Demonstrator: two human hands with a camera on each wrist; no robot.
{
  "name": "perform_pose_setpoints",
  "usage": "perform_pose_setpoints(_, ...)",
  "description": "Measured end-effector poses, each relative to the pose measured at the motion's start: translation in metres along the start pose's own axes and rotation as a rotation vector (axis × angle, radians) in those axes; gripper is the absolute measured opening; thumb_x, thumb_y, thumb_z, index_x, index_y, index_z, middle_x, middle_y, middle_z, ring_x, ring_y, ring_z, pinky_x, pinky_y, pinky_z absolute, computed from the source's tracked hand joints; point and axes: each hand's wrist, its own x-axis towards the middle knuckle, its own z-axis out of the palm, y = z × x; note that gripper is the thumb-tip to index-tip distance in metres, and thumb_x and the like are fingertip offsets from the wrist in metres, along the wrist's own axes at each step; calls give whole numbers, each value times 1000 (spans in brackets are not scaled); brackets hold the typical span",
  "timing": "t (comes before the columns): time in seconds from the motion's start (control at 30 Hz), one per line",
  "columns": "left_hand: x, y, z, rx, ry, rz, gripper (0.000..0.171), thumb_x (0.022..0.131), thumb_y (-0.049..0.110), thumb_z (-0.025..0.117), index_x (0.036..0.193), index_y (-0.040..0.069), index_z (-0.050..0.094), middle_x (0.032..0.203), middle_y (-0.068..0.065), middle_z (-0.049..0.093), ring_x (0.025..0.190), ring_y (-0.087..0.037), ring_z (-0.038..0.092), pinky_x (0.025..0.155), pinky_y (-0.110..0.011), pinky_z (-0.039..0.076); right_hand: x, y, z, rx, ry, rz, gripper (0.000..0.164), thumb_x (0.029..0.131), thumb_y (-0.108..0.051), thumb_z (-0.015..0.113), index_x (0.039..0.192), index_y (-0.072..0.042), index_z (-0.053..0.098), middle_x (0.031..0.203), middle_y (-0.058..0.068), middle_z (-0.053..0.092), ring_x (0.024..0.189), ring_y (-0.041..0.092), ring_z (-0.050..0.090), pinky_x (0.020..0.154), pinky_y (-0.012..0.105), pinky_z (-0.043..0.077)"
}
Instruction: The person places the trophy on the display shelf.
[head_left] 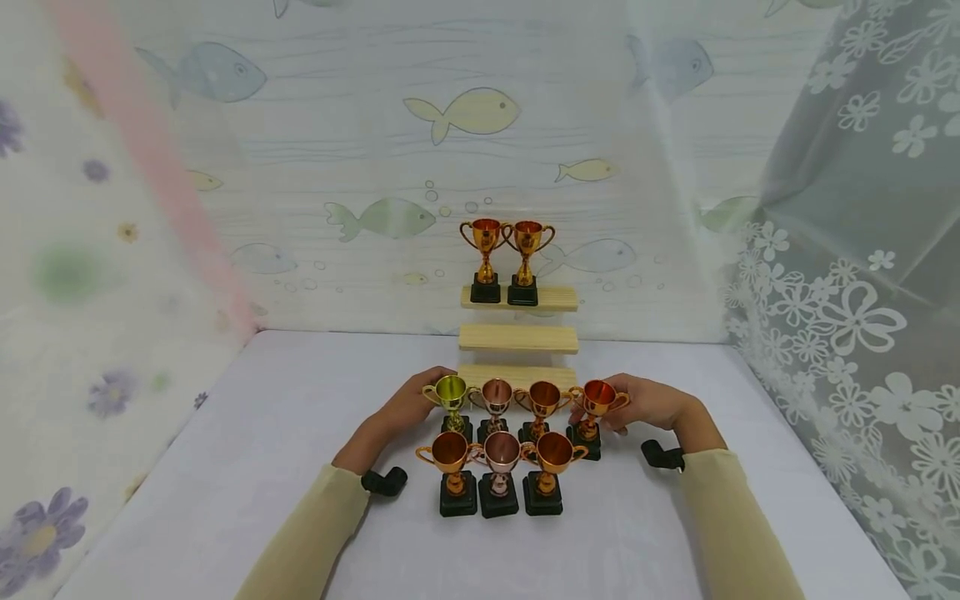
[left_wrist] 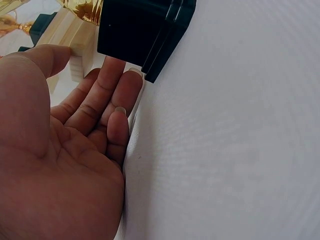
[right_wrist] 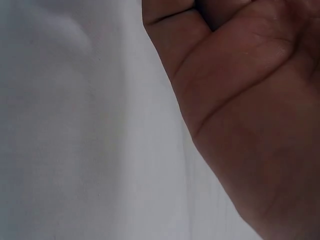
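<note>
My left hand [head_left: 415, 402] reaches in behind a greenish-gold trophy cup [head_left: 452, 389]. In the left wrist view its fingers [left_wrist: 95, 107] are loosely bent, their tips right at the trophy's black base [left_wrist: 135, 35]; the thumb lies by the wooden shelf end [left_wrist: 82, 37]. At the right of the back row, my right hand [head_left: 651, 400] holds an orange-gold trophy [head_left: 598, 397] from behind, fingers showing on both sides of it. In the right wrist view only the palm [right_wrist: 245, 85] and bent fingers show; the trophy is out of that view.
A pink-bronze trophy [head_left: 497, 396] and an orange one [head_left: 544, 400] stand between the hands. Three more, including a pink-bronze one [head_left: 502, 451], form a front row. Behind is a stepped wooden rack [head_left: 517, 337] with two gold trophies [head_left: 527, 242] on top.
</note>
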Motion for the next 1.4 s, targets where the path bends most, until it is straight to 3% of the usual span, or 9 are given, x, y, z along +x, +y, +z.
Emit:
perform_pose_setpoints(0.33, 0, 1, 2, -9, 10, -3, 31, 106, 21, 49, 131, 7, 60, 129, -12, 62, 126, -31, 53, 108, -53, 38, 8, 0, 7, -3, 16, 20, 27, 86, -1, 66, 112, 4, 70, 117, 25, 68, 85, 20, 60, 58, 29, 47)
perform_pose_setpoints(0.57, 2, -2, 2, -9, 1, -3, 31, 105, 25, 50, 131, 10, 61, 130, -9, 62, 127, -29, 53, 109, -52, 38, 9, 0, 6, -9, 52, 25, 26, 85, 0, 69, 110, 5, 71, 113, 26, 69, 107, 33, 64, 82, 44, 50)
perform_pose_setpoints(0.8, 3, -5, 1, -12, 1, -16, 29, 105, 28, 51, 129, 16, 62, 130, -4, 62, 129, -24, 52, 110, -50, 37, 7, -4, 4, -50, 117, 63, 24, 83, 0, 71, 107, 2, 72, 109, 22, 71, 104, 34, 65, 87, 48, 49)
perform_pose_setpoints(1.03, 3, -6, 1, -9, -1, -27, 30, 105, 29, 51, 130, 17, 62, 132, -3, 62, 131, -25, 51, 111, -51, 36, 4, -6, 2, -64, 120, 31, 24, 86, 1, 68, 110, 2, 72, 111, 23, 70, 106, 35, 65, 87, 45, 50)
perform_pose_setpoints(1.17, 2, -1, 1, -16, -2, -9, 31, 105, 27, 51, 131, 13, 62, 131, -7, 62, 130, -28, 51, 111, -53, 36, 2, -9, 1, -83, 152, 21, 24, 87, 2, 68, 111, 2, 72, 111, 23, 70, 108, 36, 65, 91, 44, 51)
perform_pose_setpoints(1.4, 5, -8, 1, -20, -1, -18, 30, 104, 29, 52, 129, 16, 62, 129, -3, 63, 129, -25, 52, 110, -51, 37, 0, -21, 1, -86, 229, -26, 21, 90, 2, 67, 111, 5, 71, 109, 23, 71, 104, 32, 67, 91, 39, 53)
